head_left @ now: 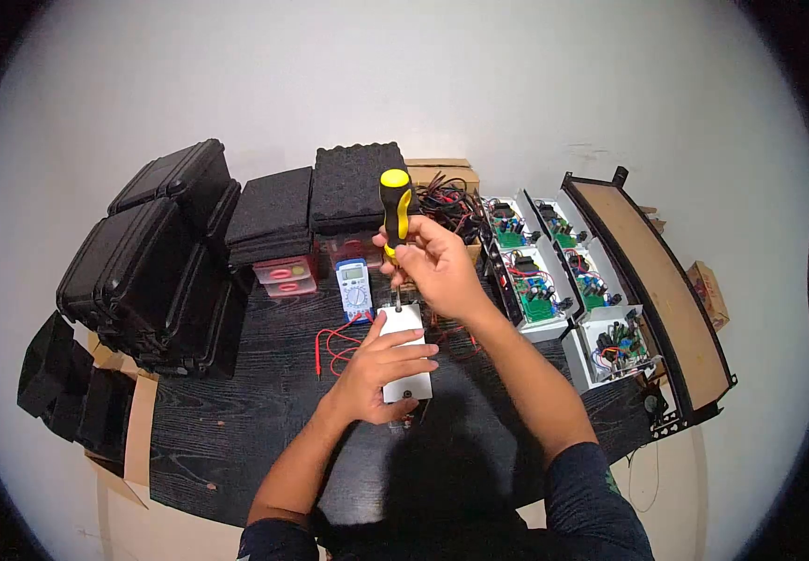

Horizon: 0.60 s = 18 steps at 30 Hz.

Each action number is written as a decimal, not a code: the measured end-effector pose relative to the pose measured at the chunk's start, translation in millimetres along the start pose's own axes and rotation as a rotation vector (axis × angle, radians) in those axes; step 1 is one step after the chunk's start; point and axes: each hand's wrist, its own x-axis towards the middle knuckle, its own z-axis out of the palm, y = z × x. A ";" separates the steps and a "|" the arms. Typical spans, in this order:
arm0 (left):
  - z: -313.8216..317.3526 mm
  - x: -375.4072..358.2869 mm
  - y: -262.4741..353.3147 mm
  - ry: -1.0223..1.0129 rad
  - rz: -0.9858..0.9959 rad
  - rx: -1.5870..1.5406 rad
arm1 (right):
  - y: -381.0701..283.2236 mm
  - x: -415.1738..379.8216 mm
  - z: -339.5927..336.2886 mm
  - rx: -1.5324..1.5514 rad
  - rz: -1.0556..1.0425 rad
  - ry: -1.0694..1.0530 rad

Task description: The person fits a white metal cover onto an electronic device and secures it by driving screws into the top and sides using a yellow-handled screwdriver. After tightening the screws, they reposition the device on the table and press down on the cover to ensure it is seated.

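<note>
A black and yellow screwdriver (pixel 395 210) stands upright in my right hand (pixel 437 271), fingers and thumb closed round the lower part of its handle. Its shaft points down to the far end of a white box (pixel 406 379) lying on the dark table. Across that box lies my left hand (pixel 381 369), fingers stretched over the top and thumb near the close end, holding it down. A dark round spot, perhaps a screw, shows at the near end. Whether the screwdriver's tip sits in a screw is too small to tell.
Behind the box stands a blue multimeter (pixel 355 288) with red leads (pixel 320 351). Black hard cases (pixel 143 280) are stacked left, and black foam blocks (pixel 358 187) at the back. Several opened units with green circuit boards (pixel 535 290) stand right, beside a long framed panel (pixel 652 280).
</note>
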 end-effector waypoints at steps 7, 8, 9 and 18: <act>-0.4 1.1 1.0 0.005 -0.001 0.001 | 4.0 1.7 -0.1 -0.008 -0.160 0.084; -0.2 0.8 1.1 0.007 0.002 0.001 | 2.2 1.6 2.9 0.066 -0.180 0.126; -0.2 0.7 1.1 0.010 0.005 0.002 | 1.1 0.1 0.4 0.050 -0.200 0.164; 1.3 0.2 3.7 0.016 -0.033 -0.007 | -32.7 -77.0 8.0 0.131 -0.156 -0.048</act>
